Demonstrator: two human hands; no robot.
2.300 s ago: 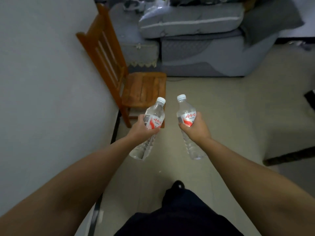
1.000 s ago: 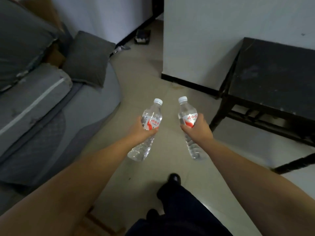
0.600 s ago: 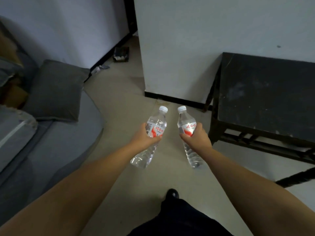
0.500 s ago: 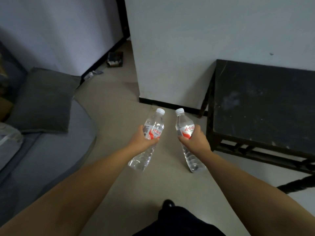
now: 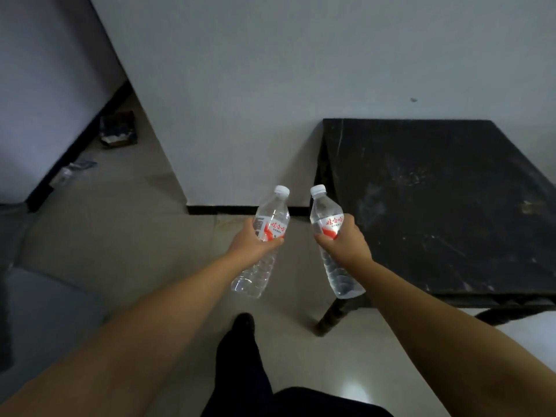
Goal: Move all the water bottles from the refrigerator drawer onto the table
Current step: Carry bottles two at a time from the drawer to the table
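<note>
Pale floor tiles and a white wall frame the black table (image 5: 436,206), which stands to your right front with its scuffed top bare; your right hand (image 5: 346,245) is wrapped shut around the label of one water bottle (image 5: 329,236), cap up and leaning slightly left, its base hanging just in front of the table's near corner; your left hand (image 5: 252,243) is closed on the second water bottle (image 5: 267,239), cap tilted right, over open floor; the right hand is clearly nearer, so judge it as setting down first; the table lies rightward and ahead of both grips; only the table's near edge and corner leg (image 5: 331,319) stand between; floor clutter (image 5: 117,129) sits far left, out of the way.
</note>
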